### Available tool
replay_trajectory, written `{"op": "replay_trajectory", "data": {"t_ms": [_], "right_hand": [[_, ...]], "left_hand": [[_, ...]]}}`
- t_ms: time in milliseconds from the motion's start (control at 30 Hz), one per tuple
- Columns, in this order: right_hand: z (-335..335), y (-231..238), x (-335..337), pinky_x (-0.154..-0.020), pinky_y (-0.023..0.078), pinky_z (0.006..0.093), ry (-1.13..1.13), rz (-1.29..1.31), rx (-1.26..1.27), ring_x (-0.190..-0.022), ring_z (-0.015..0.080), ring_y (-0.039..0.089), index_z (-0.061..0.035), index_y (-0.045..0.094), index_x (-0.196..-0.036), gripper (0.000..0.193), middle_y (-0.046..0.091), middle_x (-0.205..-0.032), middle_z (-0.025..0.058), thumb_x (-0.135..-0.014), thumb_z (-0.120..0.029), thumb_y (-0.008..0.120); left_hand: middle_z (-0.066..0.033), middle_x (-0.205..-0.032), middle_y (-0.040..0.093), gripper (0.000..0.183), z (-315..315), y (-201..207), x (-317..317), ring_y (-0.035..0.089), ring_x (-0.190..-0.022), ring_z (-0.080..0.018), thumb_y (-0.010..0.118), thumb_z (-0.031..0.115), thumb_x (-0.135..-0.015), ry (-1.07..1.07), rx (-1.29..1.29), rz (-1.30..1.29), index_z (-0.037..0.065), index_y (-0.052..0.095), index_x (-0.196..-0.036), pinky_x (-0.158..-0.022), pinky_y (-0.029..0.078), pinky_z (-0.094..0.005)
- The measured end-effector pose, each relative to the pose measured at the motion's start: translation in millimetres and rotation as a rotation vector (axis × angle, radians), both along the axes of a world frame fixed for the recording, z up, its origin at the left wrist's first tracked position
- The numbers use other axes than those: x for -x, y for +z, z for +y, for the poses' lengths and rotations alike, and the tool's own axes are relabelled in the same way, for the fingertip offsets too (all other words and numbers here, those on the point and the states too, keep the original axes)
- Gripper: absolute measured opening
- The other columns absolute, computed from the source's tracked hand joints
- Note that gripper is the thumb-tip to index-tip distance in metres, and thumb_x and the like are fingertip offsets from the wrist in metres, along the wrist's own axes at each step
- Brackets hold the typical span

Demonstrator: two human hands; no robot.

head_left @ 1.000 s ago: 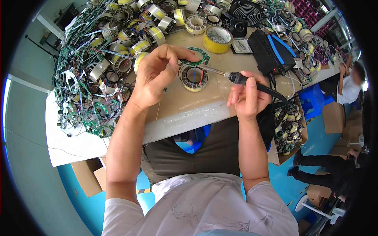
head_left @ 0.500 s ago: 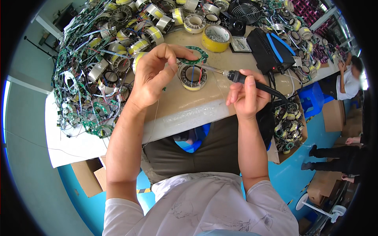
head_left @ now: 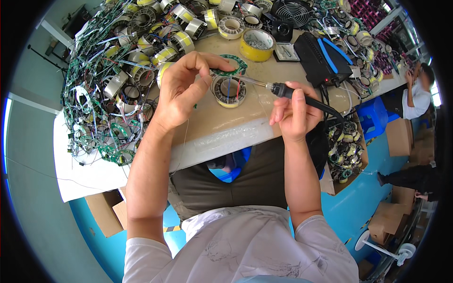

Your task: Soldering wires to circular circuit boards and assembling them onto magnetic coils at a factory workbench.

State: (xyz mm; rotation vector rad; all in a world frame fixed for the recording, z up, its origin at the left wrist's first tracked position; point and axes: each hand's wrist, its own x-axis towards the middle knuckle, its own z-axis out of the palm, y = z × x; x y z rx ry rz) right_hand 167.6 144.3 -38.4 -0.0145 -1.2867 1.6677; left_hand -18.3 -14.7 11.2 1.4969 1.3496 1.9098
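Between the fingers of my left hand is a green ring-shaped circuit board, gripped at its left side and held tilted. Right below the board, a round wound motor stator with yellow tape lies on the table, and a red and a blue wire rise from it toward the board. My right hand is closed around the black handle of a soldering iron. The iron's metal tip reaches left to the board's lower edge, beside the wires; whether it touches, I cannot tell. A thin wire hangs below my left hand.
Many taped stators and tangled wired boards are heaped at the left and back. Behind my hands stand a yellow tape roll, a small square tray, a black soldering station with blue pliers, and a fan.
The iron's tip has shifted slightly left along the board's lower edge. Both hands keep their grips. At the far right, a person in dark trousers has moved.
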Motion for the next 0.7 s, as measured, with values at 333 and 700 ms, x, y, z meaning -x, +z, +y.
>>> {"op": "replay_trajectory", "data": {"t_ms": [333,700], "right_hand": [[0.8,-0.5,-0.9,-0.037,0.046,0.0264,-0.007,-0.011,-0.004,-0.039,0.0103,0.051,0.0051,0.063,-0.112,0.019,0.069,-0.071,0.0157,-0.100,-0.008,0.056],[0.5,-0.1,-0.7,-0.037,0.046,0.0262,-0.016,-0.011,-0.006,-0.039,0.0103,0.051,0.0050,0.063,-0.112,0.019,0.069,-0.071,0.0157,-0.101,-0.009,0.056]], "left_hand": [[-0.0224,-0.114,0.070,0.003,-0.6,1.7,-1.2,0.063,-0.114,-0.0278,0.053,0.000,-0.086,0.024,0.014,0.022,0.003,0.052,-0.085,-0.104,0.044,-0.0422],[-0.0227,-0.114,0.069,0.003,-0.8,1.3,0.0,0.063,-0.113,-0.0278,0.052,-0.001,-0.087,0.021,0.011,0.021,0.002,0.051,-0.086,-0.104,0.045,-0.0420]]}}
